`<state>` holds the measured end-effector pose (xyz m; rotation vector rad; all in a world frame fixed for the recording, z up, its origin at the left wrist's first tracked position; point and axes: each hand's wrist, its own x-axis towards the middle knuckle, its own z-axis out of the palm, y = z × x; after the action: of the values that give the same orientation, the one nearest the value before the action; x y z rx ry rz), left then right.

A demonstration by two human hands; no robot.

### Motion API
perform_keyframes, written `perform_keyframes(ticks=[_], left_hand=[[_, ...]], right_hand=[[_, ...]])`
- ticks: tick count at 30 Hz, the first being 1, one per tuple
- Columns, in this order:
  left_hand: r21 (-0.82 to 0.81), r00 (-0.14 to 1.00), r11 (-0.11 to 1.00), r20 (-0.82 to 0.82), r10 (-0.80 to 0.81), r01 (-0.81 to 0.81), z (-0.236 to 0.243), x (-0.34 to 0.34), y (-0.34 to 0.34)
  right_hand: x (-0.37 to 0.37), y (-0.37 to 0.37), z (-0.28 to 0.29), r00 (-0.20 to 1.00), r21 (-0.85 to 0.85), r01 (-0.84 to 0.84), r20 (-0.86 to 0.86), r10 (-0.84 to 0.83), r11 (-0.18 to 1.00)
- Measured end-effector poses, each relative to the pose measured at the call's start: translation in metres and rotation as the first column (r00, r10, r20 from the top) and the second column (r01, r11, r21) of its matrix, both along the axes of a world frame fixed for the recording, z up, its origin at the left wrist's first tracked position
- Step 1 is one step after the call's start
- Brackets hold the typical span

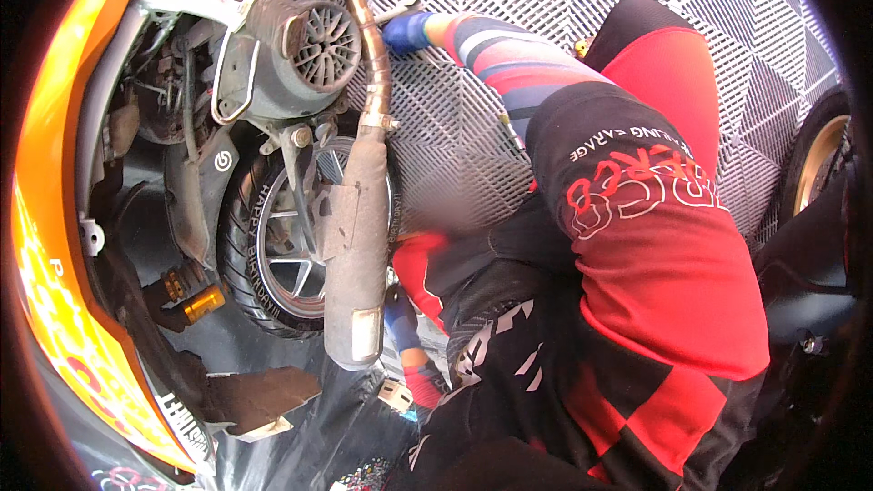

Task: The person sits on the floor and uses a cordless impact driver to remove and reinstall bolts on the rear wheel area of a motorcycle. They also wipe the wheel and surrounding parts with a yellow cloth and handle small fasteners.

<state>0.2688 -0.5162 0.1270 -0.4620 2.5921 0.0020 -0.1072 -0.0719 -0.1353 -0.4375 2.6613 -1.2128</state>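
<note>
A scooter's rear end fills the left side: a dusty engine case (264, 59) with a round slotted fan cover (327, 47), a bronze-coloured exhaust pipe (375, 68), a grey muffler (356, 245) and the rear wheel (264, 259) behind it. My right hand (406, 34), in a blue glove, reaches the outer side of the exhaust pipe near the top. A short grey metal bar (398, 11) shows beside it; its fingers are mostly hidden. Low down, my left hand (397, 316), also blue-gloved, is next to the muffler's lower part, fingers hidden.
Orange bodywork (64, 282) curves along the left edge. A gold cylinder part (202, 305) sits near the wheel, with a brown flap (259, 398) below. Grey ribbed floor tiles (509, 0) lie beyond. Another wheel with a gold rim (814, 164) stands at the right.
</note>
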Motion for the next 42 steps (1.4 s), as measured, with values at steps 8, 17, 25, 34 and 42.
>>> perform_keyframes(ticks=[8,17,25,34,42], left_hand=[[0.169,0.853,0.836,-0.120,-0.508,0.521,-0.099,-0.094,0.173],[0.836,0.986,0.542,-0.011,0.166,-0.082,-0.189,-0.197,0.296],[0.804,0.967,0.595,-0.157,0.201,0.007,-0.247,-0.248,0.307],[0.294,0.929,0.941,-0.368,-0.050,0.168,-0.238,-0.267,0.343],[0.037,0.954,0.968,-0.187,-0.236,0.247,-0.238,-0.280,0.353]], right_hand=[[-0.006,-0.028,0.017,0.966,0.513,-0.160,0.257,0.027,0.843],[0.017,0.012,0.027,0.990,0.278,-0.136,-0.003,0.143,0.951],[0.037,0.029,0.088,0.959,0.204,-0.269,0.141,0.244,0.941],[0.118,0.233,0.147,0.993,0.244,0.091,0.054,-0.107,0.965],[0.175,0.349,0.076,0.818,0.674,0.484,-0.123,-0.562,0.558]])
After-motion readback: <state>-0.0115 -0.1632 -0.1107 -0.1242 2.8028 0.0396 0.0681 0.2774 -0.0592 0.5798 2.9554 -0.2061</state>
